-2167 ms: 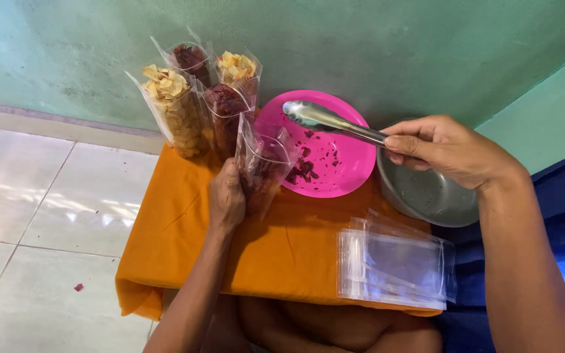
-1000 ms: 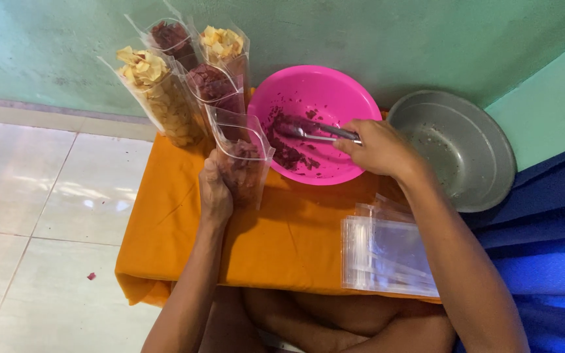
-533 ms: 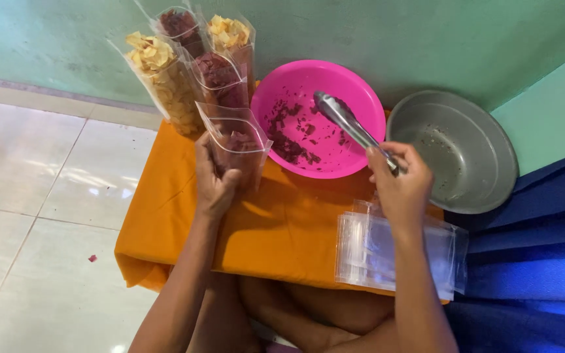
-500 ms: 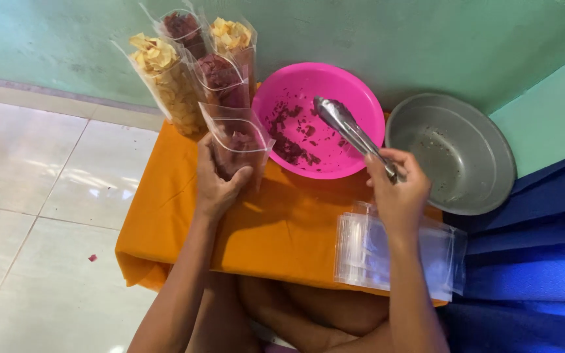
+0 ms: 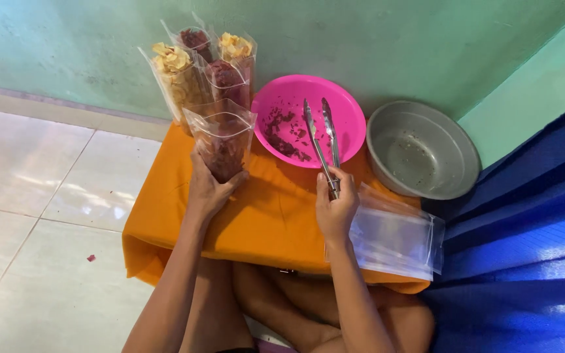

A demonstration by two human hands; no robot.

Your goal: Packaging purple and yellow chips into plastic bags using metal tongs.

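Note:
My left hand (image 5: pixel 207 189) grips a clear plastic bag (image 5: pixel 220 140) partly filled with dark red chips and holds it upright over the orange-covered table (image 5: pixel 256 222). My right hand (image 5: pixel 335 209) holds the handle end of metal tongs (image 5: pixel 322 140). The tongs' two arms are spread apart and lie across the pink bowl (image 5: pixel 344 114), which has dark red crumbs in it.
Several filled bags of yellow and dark red chips (image 5: pixel 191 72) stand against the green wall behind the held bag. A grey metal basin (image 5: pixel 420 153) sits right of the pink bowl. A stack of flat clear bags (image 5: pixel 397 235) lies at the table's right front. Blue cloth (image 5: pixel 524 229) is on the right.
My right hand drew back toward the table's front edge and the tongs now point straight into the pink bowl with arms spread. The left hand lifted the bag slightly.

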